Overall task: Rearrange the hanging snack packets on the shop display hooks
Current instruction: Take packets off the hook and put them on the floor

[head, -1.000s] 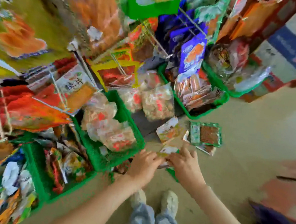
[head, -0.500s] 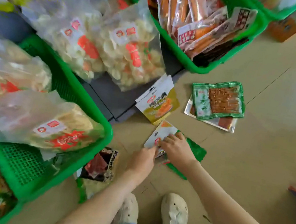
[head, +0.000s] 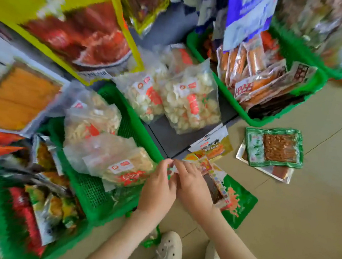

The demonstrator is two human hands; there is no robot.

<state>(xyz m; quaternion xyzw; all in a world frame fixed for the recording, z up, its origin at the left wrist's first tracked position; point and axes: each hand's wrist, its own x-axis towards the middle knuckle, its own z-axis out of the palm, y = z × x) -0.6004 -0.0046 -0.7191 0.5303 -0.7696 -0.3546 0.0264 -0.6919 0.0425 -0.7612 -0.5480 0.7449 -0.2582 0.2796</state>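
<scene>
Fingers (head: 166, 164) of the left hand (head: 158, 190) pinch the near edge of a stack of snack packets (head: 211, 173). The right hand (head: 193, 189) lies over the stack with fingers curled, gripping it from above. The stack is low, just above a green packet (head: 237, 203) lying on the floor (head: 307, 212). A yellow-and-white packet (head: 211, 144) and a green-bordered packet (head: 274, 147) lie farther off on the floor. A green basket (head: 143, 134) holding clear bags (head: 118, 161) stands just left of the hands. Hanging packets overhead are blurred.
</scene>
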